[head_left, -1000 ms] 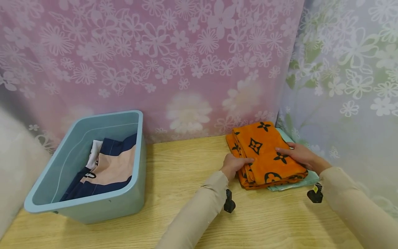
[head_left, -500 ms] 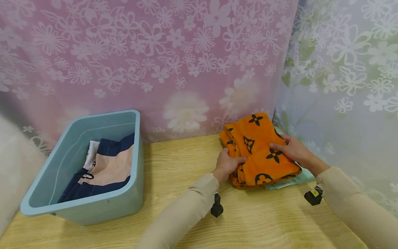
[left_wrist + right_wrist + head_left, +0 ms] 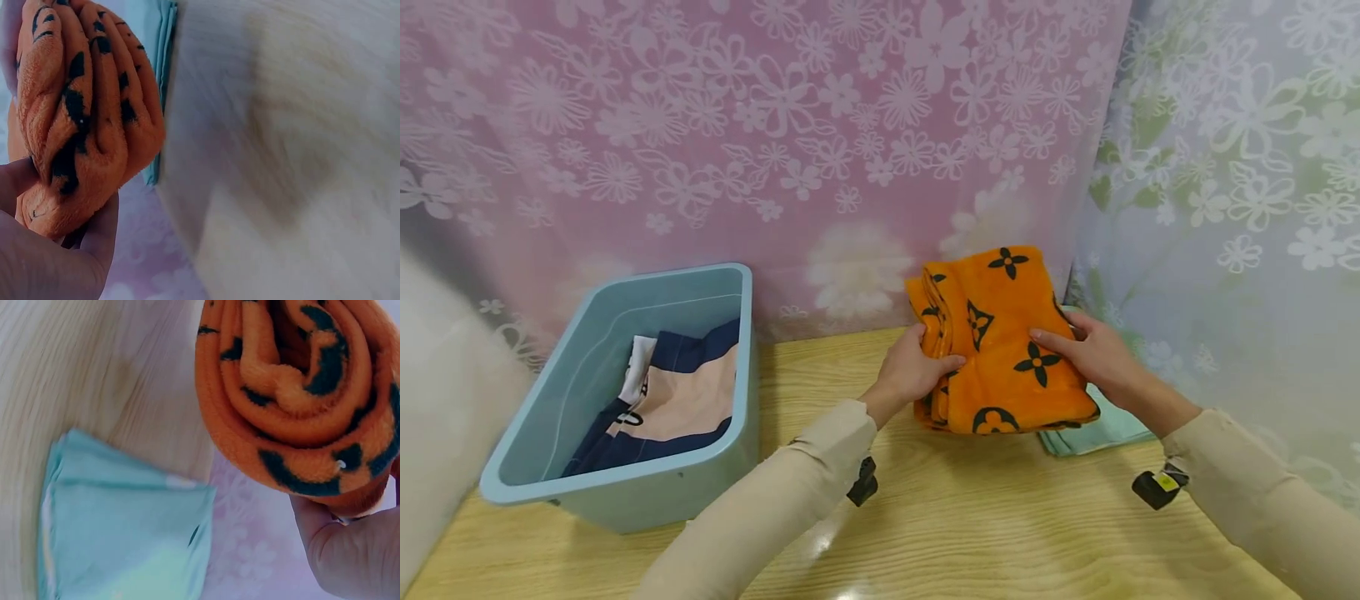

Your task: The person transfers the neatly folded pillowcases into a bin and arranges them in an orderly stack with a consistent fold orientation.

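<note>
The folded orange cloth (image 3: 1003, 333) was held between two hands — the left hand (image 3: 910, 367) gripped one side, the right hand (image 3: 1101, 358) the other, thumbs (image 3: 1051, 341) on top.

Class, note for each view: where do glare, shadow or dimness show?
Head: glare spots on the wooden tabletop near the bottom edge, soft shadow below the folded orange blanket; left wrist: dim overall, with a broad blurry shadow; right wrist: pale bright patch on the folded mint cloth.
</note>
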The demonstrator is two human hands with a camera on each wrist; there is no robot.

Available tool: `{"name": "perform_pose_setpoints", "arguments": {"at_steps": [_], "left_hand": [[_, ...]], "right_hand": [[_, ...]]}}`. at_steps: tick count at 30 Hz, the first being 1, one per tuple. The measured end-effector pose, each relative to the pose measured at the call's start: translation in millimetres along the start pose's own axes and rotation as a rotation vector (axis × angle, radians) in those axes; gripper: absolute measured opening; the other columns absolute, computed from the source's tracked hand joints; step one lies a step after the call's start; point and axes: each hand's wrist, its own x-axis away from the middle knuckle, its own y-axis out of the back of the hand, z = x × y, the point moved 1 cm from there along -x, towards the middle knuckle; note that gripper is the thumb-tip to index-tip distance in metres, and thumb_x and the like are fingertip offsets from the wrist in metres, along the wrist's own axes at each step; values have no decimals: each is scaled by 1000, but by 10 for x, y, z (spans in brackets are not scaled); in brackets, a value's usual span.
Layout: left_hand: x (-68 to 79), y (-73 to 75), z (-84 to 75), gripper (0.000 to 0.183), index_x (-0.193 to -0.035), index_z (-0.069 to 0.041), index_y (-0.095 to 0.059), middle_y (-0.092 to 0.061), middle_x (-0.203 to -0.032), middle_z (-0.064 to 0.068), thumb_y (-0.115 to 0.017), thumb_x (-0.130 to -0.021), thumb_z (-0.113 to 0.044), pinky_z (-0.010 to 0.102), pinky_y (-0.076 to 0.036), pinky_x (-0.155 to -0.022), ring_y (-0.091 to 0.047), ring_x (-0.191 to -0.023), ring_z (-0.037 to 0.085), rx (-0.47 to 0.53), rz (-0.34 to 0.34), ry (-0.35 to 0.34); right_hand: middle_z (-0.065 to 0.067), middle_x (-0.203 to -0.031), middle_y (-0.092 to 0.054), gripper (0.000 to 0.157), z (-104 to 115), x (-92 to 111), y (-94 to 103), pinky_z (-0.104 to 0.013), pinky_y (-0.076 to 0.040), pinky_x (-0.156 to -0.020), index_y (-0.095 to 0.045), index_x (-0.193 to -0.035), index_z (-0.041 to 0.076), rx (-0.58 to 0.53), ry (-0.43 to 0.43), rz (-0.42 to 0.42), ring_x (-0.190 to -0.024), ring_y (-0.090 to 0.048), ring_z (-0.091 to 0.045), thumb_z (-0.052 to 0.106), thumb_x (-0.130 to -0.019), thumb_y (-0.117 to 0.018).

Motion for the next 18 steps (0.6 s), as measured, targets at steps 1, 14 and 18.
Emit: {"name": "perform_pose_setpoints", "arguments": {"at_steps": [1,14,18], "left_hand": [[20,54,-10,67,-139,-12,-44,-58,-118,3,-70,-86,-42,36,-50,-83,-58,-100,20,-19,4,-3],[204,681,-123,46,-120,-11,-52,-60,-99,2,-68,-88,-39,30,-53,-67,-61,-81,16,-91,17,-106],[279,875,-190,42,-117,-9,-52,-60,-97,3,-68,-89,-37,30,-53,-66,-62,-79,16,-96,14,-131]], "right_hand": [[-5,-112,-62,77,36,7,-31,-35,-55,-74,-28,-150,9,-23,2,5,-87,-66,-15,45,-91,-61],[-2,-119,-57,72,501,64,-326,-34,-55,-78,-27,-150,10,-208,38,57,-93,-65,-13,41,-94,-60],[-9,-130,-47,77,661,63,-424,-31,-53,-82,-19,-153,12,-273,15,82,-99,-62,-11,39,-94,-60]]}}
